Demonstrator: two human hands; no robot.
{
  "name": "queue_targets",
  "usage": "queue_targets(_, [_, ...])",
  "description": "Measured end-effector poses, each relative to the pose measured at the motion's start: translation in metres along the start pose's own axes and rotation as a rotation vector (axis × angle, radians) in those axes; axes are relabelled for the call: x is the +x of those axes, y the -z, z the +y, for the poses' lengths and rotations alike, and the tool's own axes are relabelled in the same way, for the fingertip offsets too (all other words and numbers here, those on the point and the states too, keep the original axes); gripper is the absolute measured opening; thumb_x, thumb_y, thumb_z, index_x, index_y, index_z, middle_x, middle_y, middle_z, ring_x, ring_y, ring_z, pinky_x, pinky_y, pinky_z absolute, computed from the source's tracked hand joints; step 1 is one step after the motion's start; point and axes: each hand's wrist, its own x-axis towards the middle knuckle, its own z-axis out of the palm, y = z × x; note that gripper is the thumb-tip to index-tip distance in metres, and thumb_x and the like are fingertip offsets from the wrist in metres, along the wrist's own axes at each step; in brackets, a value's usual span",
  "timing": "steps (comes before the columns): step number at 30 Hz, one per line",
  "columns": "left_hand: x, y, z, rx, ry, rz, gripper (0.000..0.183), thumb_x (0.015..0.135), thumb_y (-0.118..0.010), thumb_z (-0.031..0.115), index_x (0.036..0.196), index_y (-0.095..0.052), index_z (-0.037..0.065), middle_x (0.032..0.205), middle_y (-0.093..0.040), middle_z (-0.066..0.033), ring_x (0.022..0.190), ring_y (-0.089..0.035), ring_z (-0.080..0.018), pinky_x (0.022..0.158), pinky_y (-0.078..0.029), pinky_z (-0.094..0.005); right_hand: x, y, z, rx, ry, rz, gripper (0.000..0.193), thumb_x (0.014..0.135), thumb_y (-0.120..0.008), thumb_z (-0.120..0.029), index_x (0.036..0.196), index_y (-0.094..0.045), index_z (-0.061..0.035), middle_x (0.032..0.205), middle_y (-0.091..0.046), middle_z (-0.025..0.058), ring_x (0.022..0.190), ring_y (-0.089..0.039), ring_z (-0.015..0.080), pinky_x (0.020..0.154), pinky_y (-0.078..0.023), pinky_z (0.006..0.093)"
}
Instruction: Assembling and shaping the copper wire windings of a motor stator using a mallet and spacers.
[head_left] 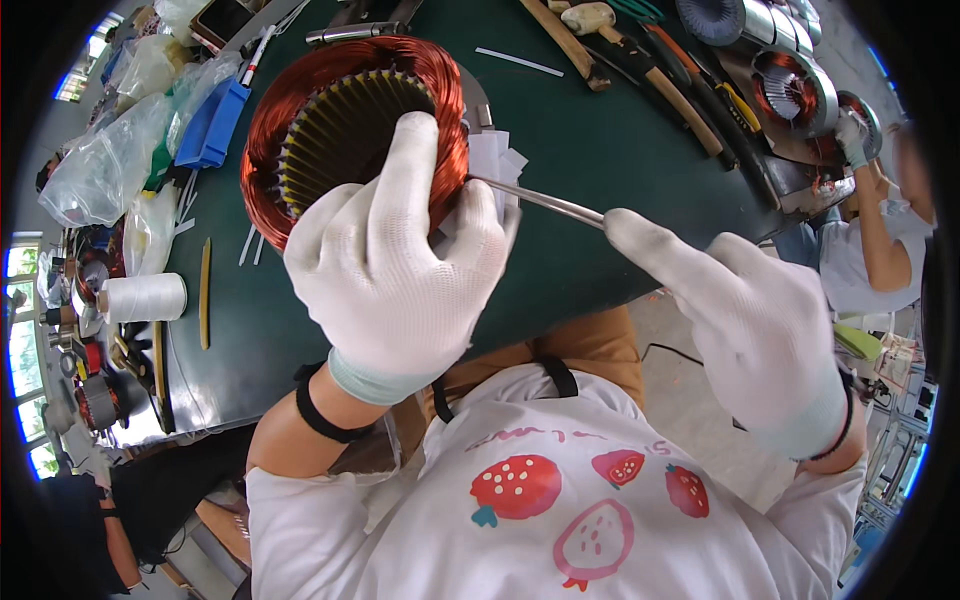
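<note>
A motor stator (pixel 258 180) with thick red-brown copper windings lies on the green table, its slotted bore facing up. My left hand (pixel 400 235), in a white knit glove, grips its near right side: the index finger reaches over the bore, the thumb is at the outer winding. My right hand (pixel 745 320), gloved too, is closed on a slim metal tool (pixel 550 203), index finger stretched along it. Its tip meets the winding beside my left thumb; its rear end is hidden in my hand. White paper pieces (pixel 490 155) lie beside the stator.
On the left are a blue plastic tray (pixel 213 122), plastic bags (pixel 105 165), a white thread spool (pixel 145 298) and a wooden stick (pixel 206 293). Mallets and hand tools (pixel 690 105) lie far right, near more stators (pixel 790 90). Another person (pixel 875 235) works at the right.
</note>
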Motion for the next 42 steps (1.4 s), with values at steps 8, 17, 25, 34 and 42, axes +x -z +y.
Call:
queue_targets(8, [0.007,-0.016,0.002,-0.162,-0.002,0.144,0.037,0.063,-0.092,0.026,0.092,-0.073,0.017,0.126,-0.064,-0.022,0.073,-0.061,-0.0228,0.056,-0.041,-0.0312,0.02,-0.021,0.024,0.486,0.002,-0.01,0.049,0.087,-0.055,0.01,0.134,-0.065,-0.0021,0.075,-0.06,0.0117,0.059,-0.057,0.0179,0.06,-0.049,0.0273])
queue_targets(17, [0.049,0.044,-0.034,-0.709,0.252,-0.335,0.028,0.079,-0.076,0.011,0.107,-0.072,0.01,0.119,-0.067,-0.0182,0.093,-0.068,-0.0292,0.082,-0.052,-0.0337,0.026,-0.04,0.022,0.763,-0.096,-0.017,0.047,0.093,-0.051,0.008,0.137,-0.063,-0.0032,0.077,-0.062,0.0021,0.063,-0.051,0.0056,0.061,-0.046,0.0216])
queue_targets(25, [0.082,-0.03,-0.129,-0.854,0.163,-0.583,0.03,0.086,-0.059,0.002,0.115,-0.065,0.0,0.109,-0.066,-0.0129,0.106,-0.065,-0.0249,0.097,-0.049,-0.0339,0.033,-0.032,0.019,0.642,-0.075,-0.103,0.053,0.088,-0.054,0.011,0.139,-0.061,-0.003,0.076,-0.064,0.0112,0.063,-0.064,0.02,0.065,-0.053,0.0286])
queue_targets(34, [0.086,-0.023,-0.117,-1.028,0.41,-0.596,0.029,0.085,-0.059,-0.002,0.112,-0.07,-0.002,0.106,-0.07,-0.0106,0.101,-0.067,-0.0202,0.094,-0.05,-0.0304,0.016,-0.134,0.025,0.967,0.21,0.259,0.066,0.081,-0.053,0.019,0.142,-0.057,-0.0042,0.069,-0.054,0.0051,0.054,-0.053,0.0176,0.054,-0.048,0.0278])
queue_targets(42, [0.072,0.041,-0.068,-0.502,0.05,-0.235,0.027,0.08,-0.07,0.012,0.107,-0.07,0.009,0.125,-0.067,-0.0106,0.114,-0.063,-0.0317,0.099,-0.048,-0.0443,0.022,-0.084,0.019,1.003,-0.027,0.112,0.058,0.089,-0.051,0.013,0.144,-0.057,-0.0069,0.084,-0.063,0.0077,0.07,-0.056,0.0123,0.073,-0.052,0.0257])
